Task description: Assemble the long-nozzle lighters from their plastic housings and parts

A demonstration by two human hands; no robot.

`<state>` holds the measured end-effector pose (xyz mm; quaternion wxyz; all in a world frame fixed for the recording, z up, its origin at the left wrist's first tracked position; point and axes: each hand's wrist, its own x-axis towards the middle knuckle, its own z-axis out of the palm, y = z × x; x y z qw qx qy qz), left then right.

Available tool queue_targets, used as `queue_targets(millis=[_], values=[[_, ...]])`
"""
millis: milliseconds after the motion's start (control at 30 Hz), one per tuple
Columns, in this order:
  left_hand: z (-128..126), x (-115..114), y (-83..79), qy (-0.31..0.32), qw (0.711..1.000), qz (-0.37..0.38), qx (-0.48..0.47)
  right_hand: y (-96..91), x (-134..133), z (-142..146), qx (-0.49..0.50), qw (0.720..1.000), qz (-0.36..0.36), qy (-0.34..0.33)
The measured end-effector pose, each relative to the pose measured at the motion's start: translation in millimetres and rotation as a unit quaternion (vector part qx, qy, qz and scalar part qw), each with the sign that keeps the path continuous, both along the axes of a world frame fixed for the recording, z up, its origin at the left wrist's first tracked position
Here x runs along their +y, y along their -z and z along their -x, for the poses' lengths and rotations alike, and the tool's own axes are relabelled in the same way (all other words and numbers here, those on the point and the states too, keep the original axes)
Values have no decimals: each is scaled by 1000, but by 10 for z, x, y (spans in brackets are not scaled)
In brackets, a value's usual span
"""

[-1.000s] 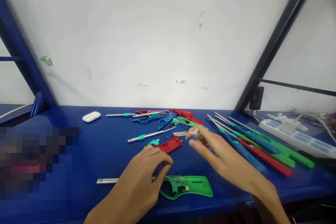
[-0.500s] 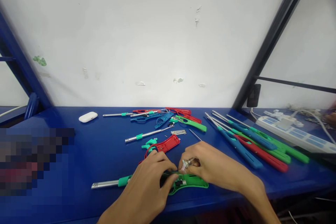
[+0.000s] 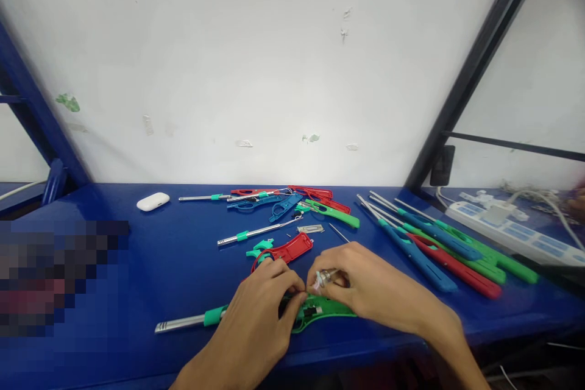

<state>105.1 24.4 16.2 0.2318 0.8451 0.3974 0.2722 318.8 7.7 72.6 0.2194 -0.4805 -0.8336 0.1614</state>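
Head view, blue bench (image 3: 137,256).

- Green lighter (image 3: 336,311) lies flat at 6 o'clock, close to the near edge, open side up. Its metal tube (image 3: 178,322) points to 9 o'clock.
- Left hand (image 3: 262,311): palm down over the lighter's middle, thumb and forefinger closed on the handle's rim. Judged: the grip pins the handle to the bench so it cannot slide.
- Right hand (image 3: 365,289): comes in from 4 o'clock, fingertips pinched shut on a small metal part (image 3: 322,278). The part sits just above the open handle, almost touching the left fingertips. Judged: a fingertip pinch suits so small a piece and leaves its end free.
- Red shell (image 3: 292,250): just beyond the hands at 12 o'clock, open and on its own.
- Heap of loose shells and tubes (image 3: 283,200): farther back at 12 o'clock.
- Row of whole lighters (image 3: 434,244): at 2 o'clock, side by side, apart from the loose parts. Judged: sorted that way.
- White case (image 3: 153,202): at 10 o'clock, well apart.
- Power strip (image 3: 512,228): far out at 3 o'clock.
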Motion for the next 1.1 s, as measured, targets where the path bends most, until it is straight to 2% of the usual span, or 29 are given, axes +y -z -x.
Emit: queue_targets(millis=[133, 233, 1100], values=[[1, -1, 3, 1, 1000, -5, -1, -16, -43, -93, -19, 995, 94, 26], [4, -6, 23, 5, 1000, -9, 0, -6, -47, -165, -20, 991, 129, 24], [-9, -23, 49, 2, 1000, 1, 4, -9, 9, -81, -37, 986, 165, 7]])
